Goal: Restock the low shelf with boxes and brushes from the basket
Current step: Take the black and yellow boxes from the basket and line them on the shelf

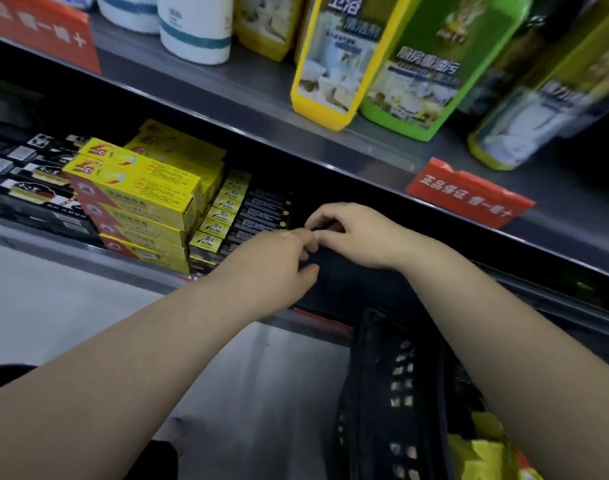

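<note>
Both hands reach into the low shelf (88, 252). My left hand (278, 261) and my right hand (355, 235) meet fingertip to fingertip over a dark box (334, 271), with fingers and thumbs curled round its upper edge. The box is dim and its print cannot be read. It stands just right of a row of black-and-yellow boxes (223, 216). Further left is a stack of yellow boxes (136, 202). The black basket (393, 393) sits at the lower right under my right forearm, with yellow packs (483, 455) in it.
The upper shelf (247, 98) overhangs the low one and carries a yellow bottle (330, 64), a green bottle (434, 67) and white bottles (195, 29). A red tag (469, 199) hangs from its edge. Black packets (29, 188) fill the low shelf's left end. Grey floor (53, 306) lies below.
</note>
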